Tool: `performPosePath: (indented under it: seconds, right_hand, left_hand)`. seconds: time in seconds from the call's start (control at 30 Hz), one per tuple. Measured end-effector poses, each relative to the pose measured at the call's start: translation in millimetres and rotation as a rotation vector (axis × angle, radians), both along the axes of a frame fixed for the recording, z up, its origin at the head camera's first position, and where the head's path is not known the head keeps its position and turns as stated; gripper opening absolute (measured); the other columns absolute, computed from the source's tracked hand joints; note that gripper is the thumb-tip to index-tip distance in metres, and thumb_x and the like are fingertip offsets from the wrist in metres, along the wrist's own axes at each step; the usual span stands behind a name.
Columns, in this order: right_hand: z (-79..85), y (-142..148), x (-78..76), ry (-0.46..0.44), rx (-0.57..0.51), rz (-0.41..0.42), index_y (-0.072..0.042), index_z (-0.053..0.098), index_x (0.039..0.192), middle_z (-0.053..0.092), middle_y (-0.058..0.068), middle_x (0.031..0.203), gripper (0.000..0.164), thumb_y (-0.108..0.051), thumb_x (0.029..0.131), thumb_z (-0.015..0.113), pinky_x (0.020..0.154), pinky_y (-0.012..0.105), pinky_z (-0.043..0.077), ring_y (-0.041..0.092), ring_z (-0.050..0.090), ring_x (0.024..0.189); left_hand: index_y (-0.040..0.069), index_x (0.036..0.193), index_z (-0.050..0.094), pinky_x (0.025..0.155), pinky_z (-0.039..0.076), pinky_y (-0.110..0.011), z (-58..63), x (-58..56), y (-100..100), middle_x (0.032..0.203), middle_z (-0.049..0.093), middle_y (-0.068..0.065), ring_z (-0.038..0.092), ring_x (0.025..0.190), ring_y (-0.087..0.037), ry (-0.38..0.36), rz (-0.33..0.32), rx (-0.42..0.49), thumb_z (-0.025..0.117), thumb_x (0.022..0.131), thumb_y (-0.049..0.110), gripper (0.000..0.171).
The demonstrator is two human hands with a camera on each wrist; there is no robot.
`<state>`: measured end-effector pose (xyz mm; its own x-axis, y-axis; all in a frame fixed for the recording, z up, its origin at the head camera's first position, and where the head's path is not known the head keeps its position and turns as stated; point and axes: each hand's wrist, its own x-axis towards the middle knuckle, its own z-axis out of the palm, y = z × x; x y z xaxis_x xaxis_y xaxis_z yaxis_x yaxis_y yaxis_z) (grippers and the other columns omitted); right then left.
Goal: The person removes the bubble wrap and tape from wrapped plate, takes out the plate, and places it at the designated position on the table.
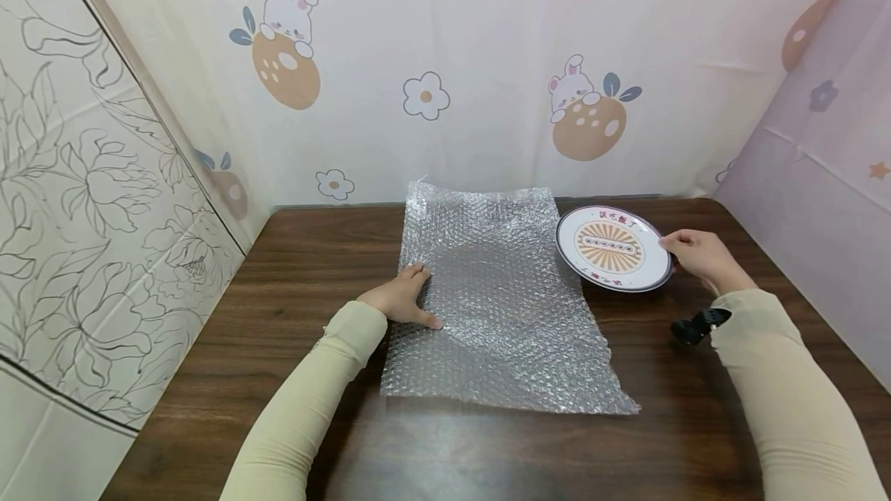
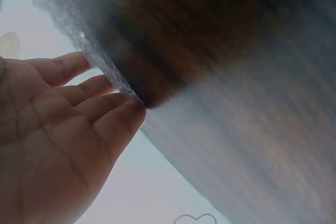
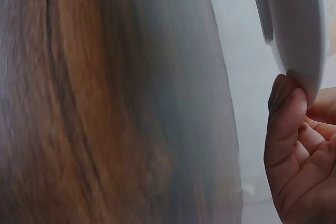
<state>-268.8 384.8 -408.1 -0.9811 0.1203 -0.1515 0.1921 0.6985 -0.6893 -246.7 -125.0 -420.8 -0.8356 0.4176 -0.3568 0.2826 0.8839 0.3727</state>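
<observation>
A sheet of bubble wrap (image 1: 501,308) lies spread on the table. My left hand (image 1: 404,298) rests on its left edge with fingers extended; in the left wrist view the fingertips of that hand (image 2: 58,124) touch the wrap's edge (image 2: 107,66). To the right, my right hand (image 1: 703,257) pinches the rim of a white plate (image 1: 650,261) with a dark blue border, orange rays and red characters. The plate tilts slightly, its left side by the wrap's right edge. The right wrist view shows the plate's underside (image 3: 299,19) raised above the table, the right hand's fingers (image 3: 286,124) beneath its rim.
The dark wooden table (image 1: 292,269) extends around the wrap. A curtain (image 1: 487,130) printed with rabbits and flowers hangs behind its far edge. On the left stands a white panel (image 1: 90,176) with line-drawn flowers. A black device (image 1: 699,325) sits at the right wrist.
</observation>
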Motion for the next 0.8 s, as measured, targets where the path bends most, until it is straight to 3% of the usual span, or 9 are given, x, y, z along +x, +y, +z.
performPosePath:
  seconds: [0.13, 0.23, 0.4, 0.6, 0.67, 0.8]
  right_hand:
    - [-3.1, 11, 2.1, -0.003, 0.011, -0.002, 0.01, 0.049, 0.13, 0.056, 0.01, 0.1, 0.056, -0.039, 0.104, 0.039, 0.066, 0.026, 0.049, 0.006, 0.052, 0.075]
    - [-5.3, 20, 4.4, -0.013, 0.025, 0.0, 0.01, 0.048, 0.131, 0.054, 0.018, 0.111, 0.059, -0.041, 0.103, 0.037, 0.066, 0.025, 0.047, 0.007, 0.052, 0.079]
    - [-10.9, 32, 7.4, -0.054, 0.025, -0.04, 0.01, 0.045, 0.135, 0.043, 0.03, 0.131, 0.065, -0.046, 0.103, 0.035, 0.072, 0.028, 0.043, 0.027, 0.049, 0.1]
    - [-17.2, 45, 10.4, -0.056, 0.04, -0.038, 0.012, 0.042, 0.136, 0.037, 0.036, 0.138, 0.067, -0.046, 0.104, 0.033, 0.083, 0.041, 0.042, 0.042, 0.041, 0.115]
    - [-18.7, 49, 11.4, -0.057, 0.044, -0.023, 0.013, 0.042, 0.136, 0.037, 0.037, 0.138, 0.067, -0.045, 0.104, 0.032, 0.082, 0.038, 0.043, 0.041, 0.042, 0.114]
    - [-21.4, 56, 12.2, -0.067, 0.062, -0.01, 0.014, 0.044, 0.134, 0.041, 0.037, 0.134, 0.065, -0.043, 0.103, 0.035, 0.07, 0.021, 0.045, 0.022, 0.052, 0.096]
  left_hand:
    - [0.008, 0.158, 0.017, 0.121, 0.023, -0.048, 0.5, 0.2, 0, 0.166, 0.005, -0.012, 0.005, 0.154, -0.03, 0.0, -0.004, 0.003, 0.077, 0.079, 0.052, 0.109]
    - [0.009, 0.158, 0.017, 0.122, 0.022, -0.048, 1.3, 0.4, -1, 0.166, 0.005, -0.011, 0.005, 0.154, -0.029, 0.001, -0.005, 0.007, 0.077, 0.078, 0.053, 0.109]
    - [0.009, 0.157, 0.018, 0.121, 0.023, -0.05, 1.2, -0.1, 0, 0.166, 0.005, -0.012, 0.005, 0.154, -0.03, 0.001, -0.007, 0.013, 0.077, 0.078, 0.054, 0.109]
    - [0.009, 0.158, 0.017, 0.121, 0.023, -0.049, 1.1, -0.5, -1, 0.166, 0.004, -0.012, 0.005, 0.154, -0.03, 0.004, -0.013, 0.003, 0.077, 0.079, 0.054, 0.109]
    - [0.008, 0.158, 0.017, 0.121, 0.023, -0.049, 0.9, -0.7, -1, 0.166, 0.004, -0.012, 0.005, 0.154, -0.03, 0.006, -0.015, 0.004, 0.077, 0.079, 0.054, 0.109]
    - [0.008, 0.158, 0.017, 0.122, 0.022, -0.049, 1.8, -0.6, -1, 0.166, 0.004, -0.012, 0.004, 0.154, -0.03, 0.001, -0.018, 0.005, 0.076, 0.079, 0.054, 0.108]
